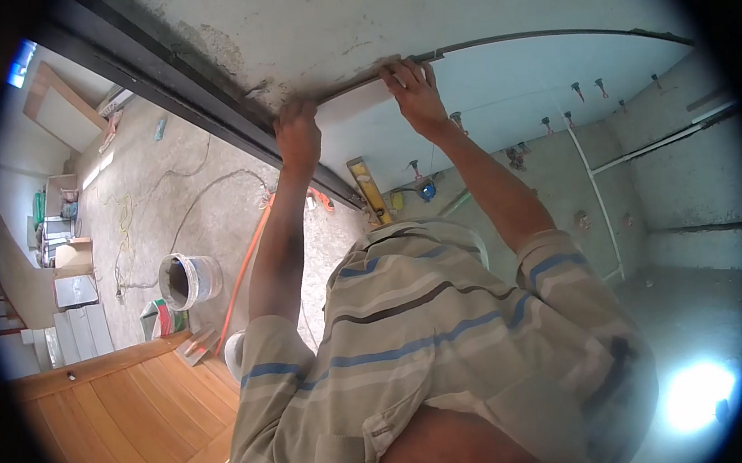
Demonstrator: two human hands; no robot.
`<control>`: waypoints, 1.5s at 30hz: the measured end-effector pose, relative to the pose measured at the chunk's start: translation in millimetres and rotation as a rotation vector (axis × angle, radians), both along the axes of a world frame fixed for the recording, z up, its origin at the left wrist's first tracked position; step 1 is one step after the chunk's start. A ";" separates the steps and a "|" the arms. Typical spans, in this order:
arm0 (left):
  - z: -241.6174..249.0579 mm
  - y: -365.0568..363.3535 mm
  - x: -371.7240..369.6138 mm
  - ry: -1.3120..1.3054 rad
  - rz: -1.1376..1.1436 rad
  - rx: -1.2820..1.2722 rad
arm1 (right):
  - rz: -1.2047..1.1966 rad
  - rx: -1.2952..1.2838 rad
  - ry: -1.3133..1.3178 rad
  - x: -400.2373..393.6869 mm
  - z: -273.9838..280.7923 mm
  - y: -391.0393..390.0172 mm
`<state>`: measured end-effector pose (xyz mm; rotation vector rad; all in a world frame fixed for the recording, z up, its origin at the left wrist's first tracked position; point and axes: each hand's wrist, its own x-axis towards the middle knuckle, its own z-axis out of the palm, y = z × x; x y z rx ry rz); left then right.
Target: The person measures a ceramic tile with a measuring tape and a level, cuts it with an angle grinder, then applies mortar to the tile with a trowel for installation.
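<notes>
"So, how are our hands?"
"Our left hand and right hand curl at the edge of the white panel before us; whether they pinch, we cannot tell."
"And the step?"
"Probably we are steadying this edge; the next move calls for even pressure."
"What is hidden?"
"Under our palms, everything; farther off, the bucket's inside is too dark."
</notes>
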<state>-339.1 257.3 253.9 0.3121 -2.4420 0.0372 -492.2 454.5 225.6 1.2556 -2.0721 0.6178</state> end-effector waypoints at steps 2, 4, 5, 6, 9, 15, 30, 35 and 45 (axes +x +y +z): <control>-1.9 -0.4 -1.5 0.008 0.017 0.039 | -0.044 0.031 -0.093 4.8 -4.6 0.6; -3.7 0.3 -2.9 0.012 0.032 0.046 | -0.099 0.053 -0.085 9.2 -9.8 4.9; -4.7 0.7 -4.6 0.018 0.048 0.055 | -0.153 0.077 -0.078 9.1 -11.9 7.2; -6.3 1.6 -5.1 0.020 0.045 0.056 | -0.155 0.077 -0.075 8.0 -13.7 10.3; -8.4 2.0 -4.5 0.038 0.062 0.035 | -0.291 0.058 -0.132 2.3 -14.0 21.2; -10.8 2.3 -9.0 0.058 0.106 0.090 | -0.402 -0.684 -0.772 -48.3 -34.7 36.1; -11.5 2.0 -10.4 0.059 0.091 0.103 | -0.237 -0.553 -0.750 -71.5 0.5 51.8; -10.4 1.8 -10.8 0.071 0.105 0.109 | -0.192 -0.562 -0.589 -73.7 8.0 48.0; -16.3 -3.7 -10.1 0.065 0.076 0.133 | 0.014 -0.306 -0.320 -69.2 20.8 42.3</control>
